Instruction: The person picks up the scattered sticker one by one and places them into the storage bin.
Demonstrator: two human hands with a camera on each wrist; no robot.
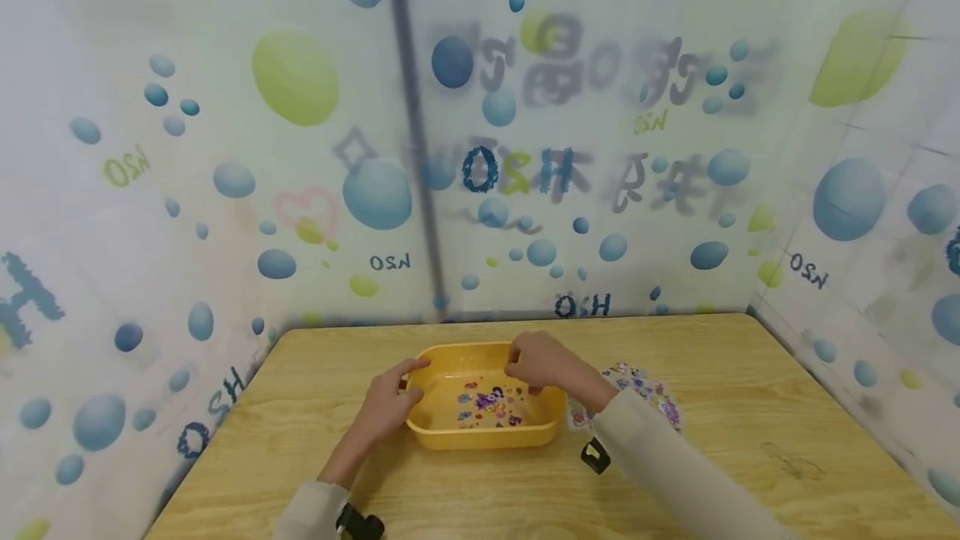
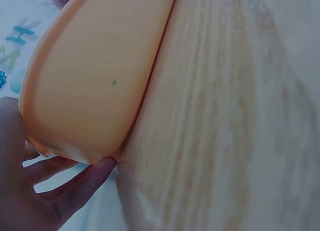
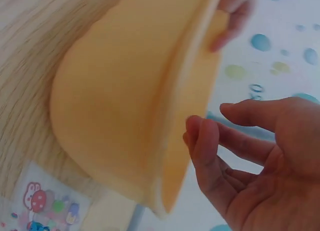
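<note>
A yellow plastic basin (image 1: 487, 438) stands on the wooden table, with several small colourful sticker-like pieces (image 1: 489, 398) scattered over its floor. My left hand (image 1: 387, 401) holds the basin's left end; in the left wrist view its fingers (image 2: 82, 191) reach along the outer wall. Over the basin's far right rim is my right hand (image 1: 545, 361). In the right wrist view its fingers (image 3: 205, 141) are loosely bent, the thumb stands apart from them, and nothing shows between.
To the right of the basin lie printed sticker sheets (image 1: 645, 386), partly hidden by the right forearm. A clear sheet with cartoon figures (image 3: 50, 198) shows beside the basin in the right wrist view. Patterned curtain walls (image 1: 525, 215) enclose the table (image 1: 750, 440) at the back and sides.
</note>
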